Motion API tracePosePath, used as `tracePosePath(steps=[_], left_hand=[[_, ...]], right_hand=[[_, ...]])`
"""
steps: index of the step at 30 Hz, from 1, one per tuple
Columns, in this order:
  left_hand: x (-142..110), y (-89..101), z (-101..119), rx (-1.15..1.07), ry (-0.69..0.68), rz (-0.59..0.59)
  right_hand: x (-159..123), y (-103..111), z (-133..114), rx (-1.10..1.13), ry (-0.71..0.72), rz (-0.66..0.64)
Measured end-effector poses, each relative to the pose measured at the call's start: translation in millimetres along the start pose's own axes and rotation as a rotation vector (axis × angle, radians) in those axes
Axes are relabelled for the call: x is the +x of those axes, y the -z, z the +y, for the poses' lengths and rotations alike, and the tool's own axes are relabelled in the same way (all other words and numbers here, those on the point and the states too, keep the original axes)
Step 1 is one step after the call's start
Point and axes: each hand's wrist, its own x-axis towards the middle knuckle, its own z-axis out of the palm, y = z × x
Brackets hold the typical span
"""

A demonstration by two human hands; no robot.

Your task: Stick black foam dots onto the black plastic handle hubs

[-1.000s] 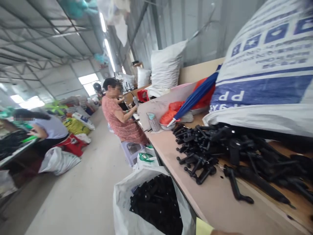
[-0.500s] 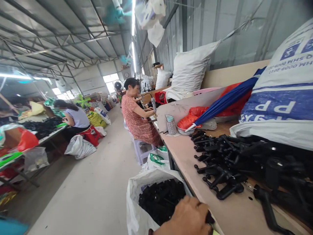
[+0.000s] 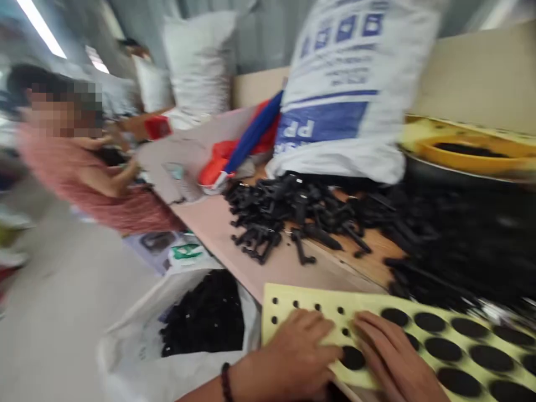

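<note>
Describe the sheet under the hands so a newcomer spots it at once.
Find the big blue-printed white sack, then come down past the heap of black parts to the near edge of the table. There the left hand and right hand rest on a yellow sheet. Unlike those parts, it is flat and dotted with black circles, small at its left end, large farther right.

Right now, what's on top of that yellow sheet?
The yellow sheet bears small black dots and larger black ovals. The left hand and right hand rest on it; whatever lies beneath them can't be seen.
</note>
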Motion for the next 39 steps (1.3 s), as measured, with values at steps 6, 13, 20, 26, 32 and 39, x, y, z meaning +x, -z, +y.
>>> tracePosePath(steps=[6,13,20,26,32,39], left_hand=[[18,7.4,-15,0.241,-0.102,0.073],[23,-0.9,-12,0.282,-0.154,0.071],[24,-10.7,-15,0.294,-0.155,0.100],[24,-10.7,-15,0.298,-0.170,0.127],[23,-13.1,-16,0.298,-0.169,0.156],[20,-16.0,-17,0.328,-0.177,0.154]], right_hand=[[19,13,-24,-0.196,-0.029,0.009],[12,11,-38,-0.196,-0.032,-0.025],[12,19,-41,-0.084,-0.075,-0.058],[9,17,-40,-0.184,-0.117,0.000],[17,10,-45,-0.206,-0.123,0.007],[18,11,-54,-0.072,-0.175,-0.021]])
